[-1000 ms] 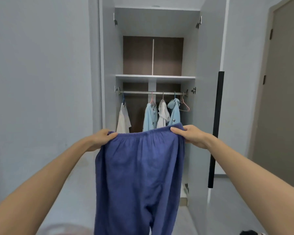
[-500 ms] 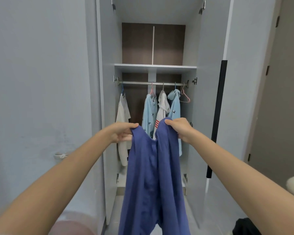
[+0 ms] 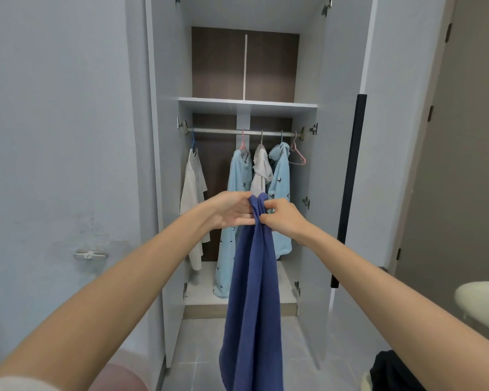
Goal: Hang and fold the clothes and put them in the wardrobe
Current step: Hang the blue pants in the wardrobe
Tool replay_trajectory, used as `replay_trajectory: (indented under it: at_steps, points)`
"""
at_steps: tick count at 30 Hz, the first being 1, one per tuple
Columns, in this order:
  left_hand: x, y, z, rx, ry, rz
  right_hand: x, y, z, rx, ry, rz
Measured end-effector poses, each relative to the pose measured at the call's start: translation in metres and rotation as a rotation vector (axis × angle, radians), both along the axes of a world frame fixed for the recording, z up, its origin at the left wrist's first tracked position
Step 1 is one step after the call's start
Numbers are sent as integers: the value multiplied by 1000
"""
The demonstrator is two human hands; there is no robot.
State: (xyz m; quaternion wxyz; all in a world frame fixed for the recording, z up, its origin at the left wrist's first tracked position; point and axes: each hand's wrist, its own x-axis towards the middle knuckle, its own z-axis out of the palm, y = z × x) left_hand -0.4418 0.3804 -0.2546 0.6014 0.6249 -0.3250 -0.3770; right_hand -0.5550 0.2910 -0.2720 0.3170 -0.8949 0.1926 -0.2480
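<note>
**A:** What are we facing?

**B:** The open wardrobe (image 3: pixel 167 165), straight beyond our fingers (image 3: pixel 243 218). The blue trousers (image 3: pixel 251 292) drop from them as one long narrow strip, legs together, with the lower end out of view below.

**A:** And what is already put away?

**B:** Past our fingers hang two light-blue garments (image 3: pixel 239 187) with a white hooded top (image 3: pixel 261 170) between them. A white shirt (image 3: pixel 192 193) hangs apart, off to the left. All are on the rail (image 3: pixel 218 131), above and beyond our fingers, with the shelf (image 3: pixel 246 104) higher up.

**A:** How do we hold the trousers?

**B:** By the bunched waistband, both hands touching. The left hand (image 3: pixel 229 210) lays nearly straight fingers along the cloth with the thumb over the top. The right hand (image 3: pixel 283 218) pinches it with curled fingers. Neither holds anything else.

**A:** So which step is this?

**B:** We judge it to be the fold. The trousers look halved lengthwise and are not yet stowed.

**A:** And next?

**B:** One pink hanger (image 3: pixel 298 156) hangs bare at the right end of the rail, up and to the right of our fingers. To use it, one hand must keep the waistband while the other frees itself to fetch the hanger. Otherwise we would fold the length again and lay it on the shelf. Loosening both grips at once could let the fold fall open.
</note>
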Motion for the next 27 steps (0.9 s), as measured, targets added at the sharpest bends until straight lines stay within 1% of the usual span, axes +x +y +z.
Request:
replay_trajectory:
  at_steps: [2,5,9,12,15,19,21,23,24,27]
  points:
    - [0,-1,3,75,-122,-53,-3,-2,0,43,-13,25]
    - [0,-3,6,160,-389,-48,-8,-4,1,69,-56,39]
    - [0,-2,12,172,-515,-91,-12,-6,0,17,-163,10]
    - [3,2,16,161,-540,-121,-15,-7,3,48,-214,16]
    - [3,5,18,124,-532,-141,-17,-5,6,41,-208,2]
    - [5,8,16,64,-548,-186,-16,-9,10,61,-210,-111]
    - [4,9,10,21,-556,-130,-17,-10,16,94,-210,-157]
    - [7,8,-2,-16,-587,-1,-17,-10,22,132,-212,-163]
    - [9,8,-11,-16,-577,27,-18,-9,26,154,-215,-161]
    - [15,7,-34,80,-448,-38,-20,-9,37,254,-238,-105]
